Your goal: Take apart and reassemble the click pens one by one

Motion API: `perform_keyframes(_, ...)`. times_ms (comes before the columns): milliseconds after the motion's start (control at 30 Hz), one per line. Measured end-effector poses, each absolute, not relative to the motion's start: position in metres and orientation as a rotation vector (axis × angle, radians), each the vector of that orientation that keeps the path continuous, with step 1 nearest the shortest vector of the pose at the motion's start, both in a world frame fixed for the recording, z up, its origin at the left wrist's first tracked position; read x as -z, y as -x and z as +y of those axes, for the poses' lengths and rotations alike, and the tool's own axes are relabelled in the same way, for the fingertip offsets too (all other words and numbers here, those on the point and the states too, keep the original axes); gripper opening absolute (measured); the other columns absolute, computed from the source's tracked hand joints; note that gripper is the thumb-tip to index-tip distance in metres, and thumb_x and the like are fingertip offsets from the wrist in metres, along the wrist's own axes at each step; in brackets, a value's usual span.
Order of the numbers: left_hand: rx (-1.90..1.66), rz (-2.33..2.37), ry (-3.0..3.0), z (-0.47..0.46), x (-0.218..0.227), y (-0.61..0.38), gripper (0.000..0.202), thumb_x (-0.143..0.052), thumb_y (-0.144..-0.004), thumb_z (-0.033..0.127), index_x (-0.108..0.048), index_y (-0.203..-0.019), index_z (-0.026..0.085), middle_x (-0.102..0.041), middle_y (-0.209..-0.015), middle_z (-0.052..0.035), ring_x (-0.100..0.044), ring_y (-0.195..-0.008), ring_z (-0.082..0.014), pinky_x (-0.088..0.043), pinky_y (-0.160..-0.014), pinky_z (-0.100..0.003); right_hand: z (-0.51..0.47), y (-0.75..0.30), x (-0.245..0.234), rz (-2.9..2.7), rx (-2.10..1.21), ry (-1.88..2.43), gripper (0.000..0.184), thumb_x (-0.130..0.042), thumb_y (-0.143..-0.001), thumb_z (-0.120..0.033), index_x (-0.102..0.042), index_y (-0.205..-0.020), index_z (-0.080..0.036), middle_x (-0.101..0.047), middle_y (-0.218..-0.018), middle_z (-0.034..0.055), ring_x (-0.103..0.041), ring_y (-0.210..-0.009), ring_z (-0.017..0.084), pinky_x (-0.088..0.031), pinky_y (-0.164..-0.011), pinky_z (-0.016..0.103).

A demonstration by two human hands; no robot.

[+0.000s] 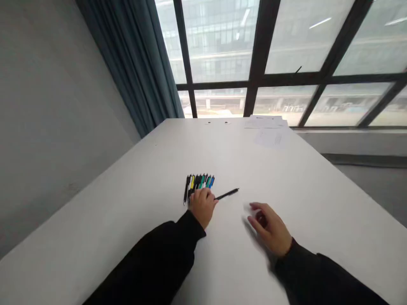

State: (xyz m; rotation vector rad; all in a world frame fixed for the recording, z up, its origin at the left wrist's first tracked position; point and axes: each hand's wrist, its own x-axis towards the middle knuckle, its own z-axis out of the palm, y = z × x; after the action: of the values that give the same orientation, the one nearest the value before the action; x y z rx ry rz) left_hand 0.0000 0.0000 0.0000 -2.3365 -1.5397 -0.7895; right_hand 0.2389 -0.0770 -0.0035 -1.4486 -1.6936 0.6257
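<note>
At the left a blue curtain (136, 63) hangs beside the desk (127, 212). On the desk a row of pens (196, 182) lies side by side, tips of their upper ends roughly level: a black pen (186, 190) at the left end, a yellow pen (192, 182) near it, then black and green ones, and a blue pen (212, 182) at the right end. The left hand (202, 205) lies over the lower part of the row, back upward, fingers bent down and hiding what is under them; whether it grips a pen or only rests there, I cannot tell. Just right of its fingertips a slanted black pen (229, 194) points away from the row, its near end meeting the fingers. Farther right, well apart from the pens, the right hand (269, 226) is held loosely curled, thumb and forefinger parted, slightly blurred, with nothing visible in its grasp. Beyond it, papers (265, 123) lie toward the far edge.
</note>
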Motion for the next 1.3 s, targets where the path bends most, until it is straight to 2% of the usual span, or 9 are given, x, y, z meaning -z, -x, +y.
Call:
perform_keyframes(100,0.954,-1.403,2.517,-0.017,-0.004,-0.004,0.01,-0.065,-0.084,0.027,-0.065,-0.08,0.017,-0.064,-0.088,-0.007,-0.053,-0.084,-0.0227,-0.044,-0.074,-0.036,-0.078,-0.242,-0.002,-1.552,-0.739,1.392,0.043,-0.055,-0.09,-0.04,-0.045,-0.127,-0.021,-0.058,-0.109,0.0102,-0.058,-0.072,0.015,-0.052,-0.064,0.033)
perform_keyframes(233,1.269,-1.351,2.806,-0.03,0.001,-0.005,0.018,-0.051,-0.093,0.027,-0.062,-0.085,0.016,-0.063,-0.077,-0.0049,-0.057,-0.072,-0.0163,-0.046,-0.069,-0.029,-0.078,-0.243,0.004,-1.437,-0.814,1.309,0.022,-0.053,-0.092,-0.037,-0.056,-0.108,-0.021,-0.058,-0.076,0.0012,-0.057,-0.063,0.014,-0.049,-0.062,0.03)
perform_keyframes(400,1.959,-1.83,2.906,-0.02,0.01,-0.001,0.014,-0.059,-0.087,0.03,-0.061,-0.091,0.016,-0.066,-0.07,-0.002,-0.06,-0.062,-0.0131,-0.048,-0.06,-0.026,-0.066,-0.236,0.011,-1.242,-0.904,1.188,0.017,-0.058,-0.091,-0.033,-0.055,-0.101,-0.021,-0.062,-0.075,0.0013,-0.059,-0.064,0.014,-0.049,-0.061,0.029)
perform_keyframes(500,2.503,-2.053,2.697,-0.008,0.009,0.0,0.025,-0.063,-0.084,0.037,-0.058,-0.093,0.014,-0.069,-0.072,-0.0049,-0.064,-0.064,-0.0146,-0.05,-0.059,-0.026,-0.05,-0.229,0.011,-1.179,-0.995,1.118,0.017,-0.059,-0.09,-0.033,-0.055,-0.1,-0.021,-0.065,-0.08,0.0034,-0.059,-0.066,0.014,-0.05,-0.059,0.028)
perform_keyframes(600,2.75,-2.12,2.539,0.0,0.006,0.0,0.036,-0.067,-0.08,0.044,-0.059,-0.095,0.012,-0.072,-0.08,-0.009,-0.067,-0.07,-0.0171,-0.052,-0.063,-0.028,-0.037,-0.225,0.012,-1.159,-1.008,1.097,0.019,-0.061,-0.088,-0.034,-0.055,-0.099,-0.021,-0.064,-0.077,0.0025,-0.058,-0.063,0.014,-0.049,-0.057,0.028)
perform_keyframes(733,2.727,-2.225,2.494,0.001,0.006,0.003,0.04,-0.069,-0.078,0.047,-0.061,-0.094,0.011,-0.072,-0.077,-0.0088,-0.067,-0.066,-0.0164,-0.052,-0.06,-0.028,-0.035,-0.225,0.016,-1.184,-0.996,1.176,0.018,-0.06,-0.089,-0.036,-0.055,-0.098,-0.021,-0.058,-0.069,-0.0009,-0.053,-0.057,0.012,-0.044,-0.052,0.025)
perform_keyframes(867,2.508,-2.217,2.628,0.001,0.011,0.005,0.038,-0.06,-0.084,0.051,-0.059,-0.085,0.013,-0.067,-0.067,-0.0041,-0.06,-0.054,-0.0117,-0.046,-0.05,-0.023,-0.041,-0.226,0.016,-1.196,-0.994,1.244,0.019,-0.057,-0.09,-0.039,-0.054,-0.093,-0.021,-0.057,-0.07,-0.0009,-0.052,-0.055,0.011,-0.041,-0.047,0.023)
perform_keyframes(1033,2.213,-2.257,2.744,-0.001,0.013,0.007,0.045,-0.048,-0.089,0.055,-0.056,-0.073,0.014,-0.058,-0.056,0.0007,-0.049,-0.045,-0.0074,-0.037,-0.043,-0.019,-0.043,-0.229,0.014,-1.284,-0.968,1.359,0.027,-0.051,-0.092,-0.046,-0.053,-0.083,-0.021,-0.056,-0.063,-0.002,-0.049,-0.051,0.011,-0.039,-0.047,0.024)
perform_keyframes(1300,1.887,-2.378,2.754,-0.005,0.009,0.01,0.052,-0.043,-0.09,0.057,-0.051,-0.059,0.016,-0.044,-0.041,0.0052,-0.037,-0.036,-0.0062,-0.029,-0.04,-0.02,-0.047,-0.23,0.003,-1.492,-0.806,1.516,0.041,-0.042,-0.096,-0.047,-0.049,-0.066,-0.02,-0.048,-0.051,-0.004,-0.043,-0.047,0.01,-0.035,-0.05,0.025)
